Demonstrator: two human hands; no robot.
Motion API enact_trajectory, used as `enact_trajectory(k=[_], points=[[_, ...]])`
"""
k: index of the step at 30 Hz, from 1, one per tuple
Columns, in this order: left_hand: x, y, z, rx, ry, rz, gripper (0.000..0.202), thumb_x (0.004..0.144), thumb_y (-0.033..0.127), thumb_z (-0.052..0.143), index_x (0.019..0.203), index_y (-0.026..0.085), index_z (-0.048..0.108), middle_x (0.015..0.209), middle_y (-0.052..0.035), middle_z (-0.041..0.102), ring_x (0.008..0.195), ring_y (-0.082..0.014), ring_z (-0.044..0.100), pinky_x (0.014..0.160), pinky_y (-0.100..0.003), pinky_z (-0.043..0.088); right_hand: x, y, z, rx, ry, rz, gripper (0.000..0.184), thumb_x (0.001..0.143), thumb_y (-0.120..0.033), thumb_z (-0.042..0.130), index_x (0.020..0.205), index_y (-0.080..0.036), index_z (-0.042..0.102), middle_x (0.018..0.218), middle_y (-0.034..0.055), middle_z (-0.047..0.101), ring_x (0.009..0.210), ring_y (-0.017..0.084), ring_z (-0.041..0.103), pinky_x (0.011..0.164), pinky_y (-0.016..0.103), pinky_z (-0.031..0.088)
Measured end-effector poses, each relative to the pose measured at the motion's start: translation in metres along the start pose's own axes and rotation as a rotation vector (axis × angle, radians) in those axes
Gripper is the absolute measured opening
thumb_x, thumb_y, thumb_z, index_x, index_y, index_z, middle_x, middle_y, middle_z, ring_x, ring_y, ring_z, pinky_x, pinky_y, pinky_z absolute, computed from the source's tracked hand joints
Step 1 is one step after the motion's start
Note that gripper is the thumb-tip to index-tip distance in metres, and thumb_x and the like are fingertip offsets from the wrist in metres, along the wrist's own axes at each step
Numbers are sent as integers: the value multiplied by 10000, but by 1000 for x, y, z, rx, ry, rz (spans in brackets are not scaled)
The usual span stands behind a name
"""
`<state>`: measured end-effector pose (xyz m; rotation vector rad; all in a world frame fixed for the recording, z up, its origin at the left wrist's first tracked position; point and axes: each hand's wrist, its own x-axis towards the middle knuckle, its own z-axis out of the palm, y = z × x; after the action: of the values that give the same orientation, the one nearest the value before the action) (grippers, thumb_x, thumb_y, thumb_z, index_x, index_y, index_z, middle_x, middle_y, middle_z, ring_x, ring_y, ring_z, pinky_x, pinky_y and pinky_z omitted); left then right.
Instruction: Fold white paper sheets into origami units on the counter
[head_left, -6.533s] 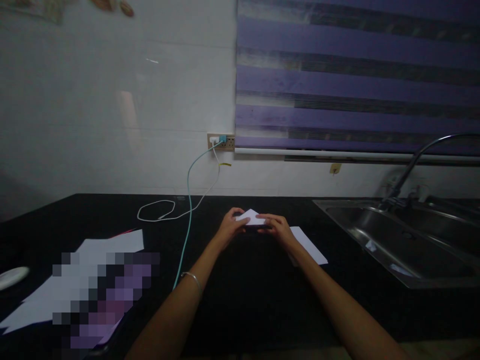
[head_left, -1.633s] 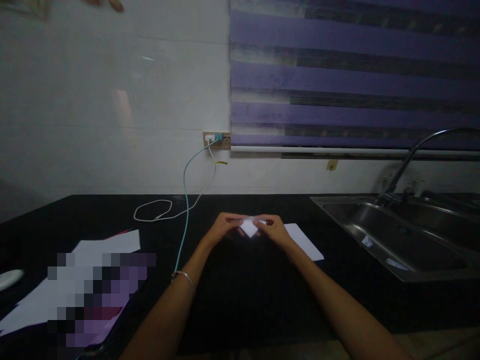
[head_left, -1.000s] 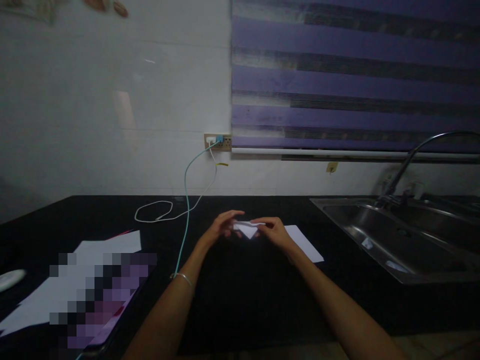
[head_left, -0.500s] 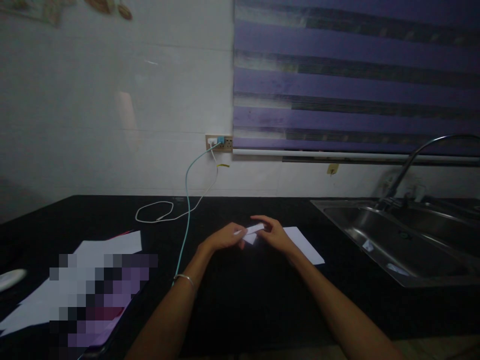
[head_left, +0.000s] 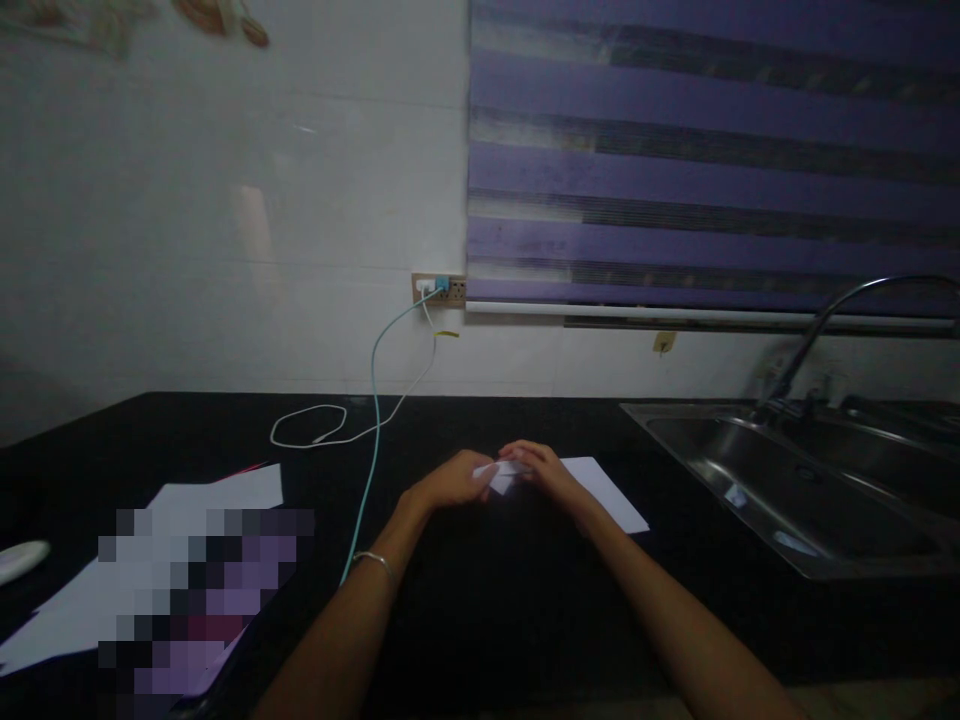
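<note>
A small folded piece of white paper (head_left: 511, 469) is held between my two hands, above the black countertop (head_left: 480, 620). My left hand (head_left: 456, 480) pinches its left end between thumb and fingers. My right hand (head_left: 546, 470) is closed over its right end, the fingers lying across the top edge; part of the paper is hidden beneath them. Just right of my right hand, partly behind it, a flat white sheet of paper (head_left: 607, 495) lies on the counter. A thin bracelet circles my left wrist.
White sheets (head_left: 225, 490) and a pixelated purple item (head_left: 247, 590) lie at the left, near a white rounded object (head_left: 22, 560). A teal cable (head_left: 373, 400) and a white cable (head_left: 307, 408) run from the wall socket (head_left: 442, 290). At right are a steel sink (head_left: 750, 480) and faucet (head_left: 806, 345).
My right hand's fingers have come down from a raised position onto the paper's top edge and moved slightly left. My left hand stays at the paper's left end.
</note>
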<state>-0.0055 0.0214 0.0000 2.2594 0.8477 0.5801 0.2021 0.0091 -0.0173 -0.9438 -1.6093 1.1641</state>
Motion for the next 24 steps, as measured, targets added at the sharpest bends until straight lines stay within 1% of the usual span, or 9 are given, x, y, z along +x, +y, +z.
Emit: enact_trajectory(k=[3,6,8,10,12,15,19,21,24], points=[[0,3,1,6,-11,8,538,906,527,326,672,137,613,616,-22,605,547,-122,522,562,-221,364,-2,-1,3,-253,43,-91,289,756,-437,656,830,-164,715,824,54,690,783,191,612,698,283,453],[1,2,1,11,-42,11,556,906,531,325,645,133,613,587,-23,600,522,-117,511,552,-219,361,-3,0,2,-337,42,-87,309,755,-453,659,795,-157,737,718,46,690,672,179,608,616,266,436],[2,0,2,-12,-68,9,563,911,533,310,667,132,622,574,-22,602,507,-114,506,552,-217,363,-3,2,2,-328,45,-54,339,760,-473,649,794,-150,744,658,43,679,594,166,592,553,254,418],[2,-1,2,-44,-88,10,568,918,537,291,700,133,627,560,-19,603,503,-114,510,563,-216,370,-3,3,0,-298,38,-33,362,762,-487,642,802,-142,745,629,45,673,561,160,586,530,249,413],[2,-2,1,-80,-107,17,575,924,539,277,713,135,626,562,-21,609,516,-117,525,580,-217,378,-3,4,-2,-272,13,-26,381,769,-495,630,817,-134,741,655,53,684,582,164,602,546,253,429],[1,-2,-1,-124,-138,39,608,928,546,265,661,137,628,585,-37,626,552,-121,544,611,-221,384,-4,4,-8,-254,-24,-20,416,777,-517,611,854,-126,733,722,61,697,614,164,611,566,258,445],[0,-4,-4,-155,-171,49,665,917,579,263,610,136,652,602,-58,644,566,-124,547,632,-226,378,-8,1,-13,-215,-40,16,448,769,-541,613,890,-123,721,744,55,692,613,154,598,558,253,441],[-1,-7,-5,-167,-182,48,686,913,593,257,625,132,676,620,-66,658,583,-129,556,654,-230,381,-11,-1,-14,-192,-43,27,440,773,-540,612,876,-125,718,746,56,692,623,154,600,568,254,443],[-3,-11,-7,-160,-164,82,720,920,590,228,647,128,707,651,-78,677,621,-138,573,707,-236,383,-13,-1,-14,-148,-36,40,431,787,-540,599,825,-125,708,713,54,688,615,150,608,590,256,448]])
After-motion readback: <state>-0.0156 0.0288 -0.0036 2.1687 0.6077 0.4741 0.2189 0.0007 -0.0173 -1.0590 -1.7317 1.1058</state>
